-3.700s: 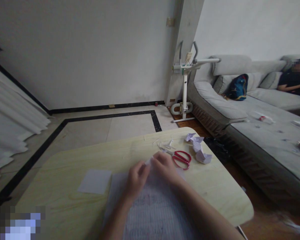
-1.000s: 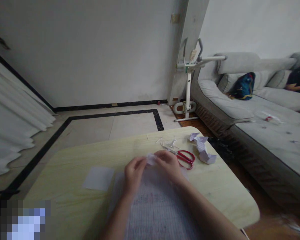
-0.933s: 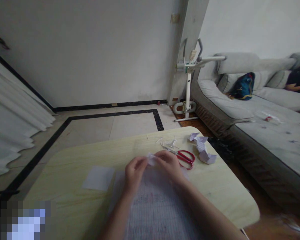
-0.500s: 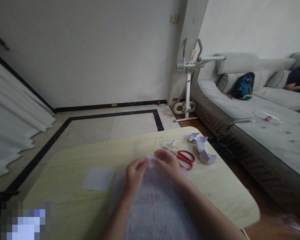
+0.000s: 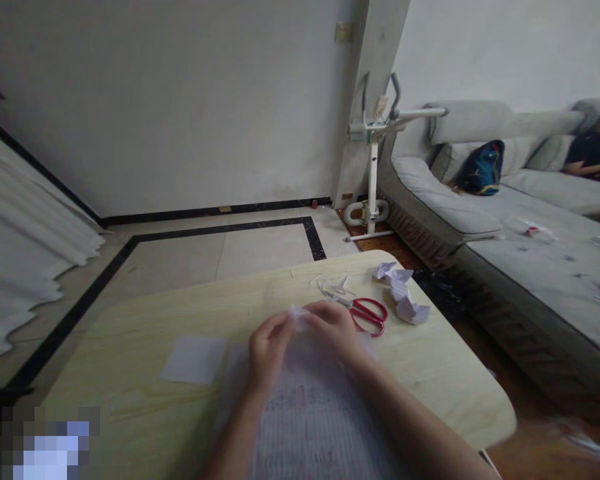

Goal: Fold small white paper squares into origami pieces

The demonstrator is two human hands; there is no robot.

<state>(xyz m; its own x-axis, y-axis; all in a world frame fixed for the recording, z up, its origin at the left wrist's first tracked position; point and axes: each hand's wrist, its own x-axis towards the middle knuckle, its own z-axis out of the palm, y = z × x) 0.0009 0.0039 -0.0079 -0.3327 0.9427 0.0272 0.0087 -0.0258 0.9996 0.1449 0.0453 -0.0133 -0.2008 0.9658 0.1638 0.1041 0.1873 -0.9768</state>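
Between my two hands is a small piece of folded white paper (image 5: 299, 319), pinched from both sides; its exact shape is blurred. My left hand (image 5: 270, 343) is closed on its left edge, my right hand (image 5: 333, 327) on its right edge. Under my wrists lies a large printed sheet (image 5: 300, 413) with rows of faint text. Red-handled scissors (image 5: 373, 317) rest just beyond my right hand, blades partly hidden by it. A square of white paper (image 5: 194, 360) lies flat to the left of my left hand.
Several folded paper pieces (image 5: 404, 293) sit at the table's right side. White scraps (image 5: 343, 285) lie behind the scissors. The wooden table (image 5: 130, 353) has rounded corners. Beyond it are an exercise machine (image 5: 373, 167) and a grey sofa (image 5: 530, 267) with a person (image 5: 597, 153) seated on it.
The camera view has shifted slightly. Both hands keep their pinch on the folded paper, whose upper tip now stands up a little more clearly between the fingers.
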